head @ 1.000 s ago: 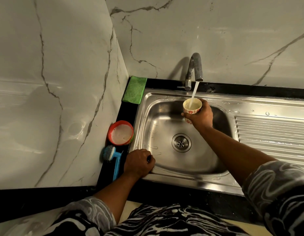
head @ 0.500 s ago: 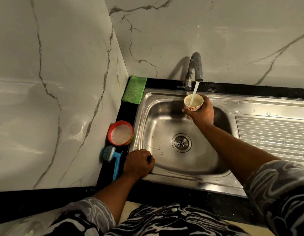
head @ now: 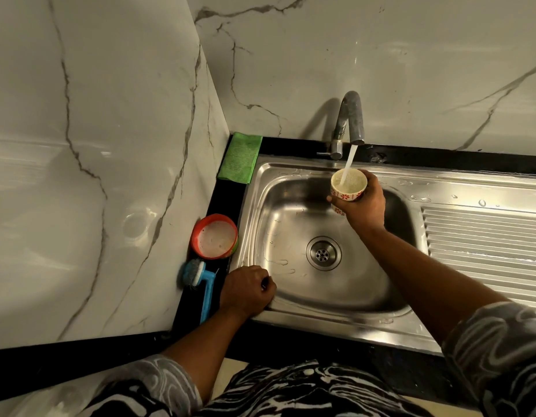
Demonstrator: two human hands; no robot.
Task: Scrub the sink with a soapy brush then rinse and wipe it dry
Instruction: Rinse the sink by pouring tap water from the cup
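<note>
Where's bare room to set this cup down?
Free: the ribbed drainboard right of the basin, and the basin floor around the drain. Crowded: left counter strip, with green cloth, red bowl, blue brush, left hand beside it.

Wet steel sink (head: pixel 336 323), blue brush (head: pixel 204 285) lying beside its left rim

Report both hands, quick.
Left hand: closed, fingers curled, resting on the sink rim, nothing visibly held.
Right hand: holding the cup under the running tap.
</note>
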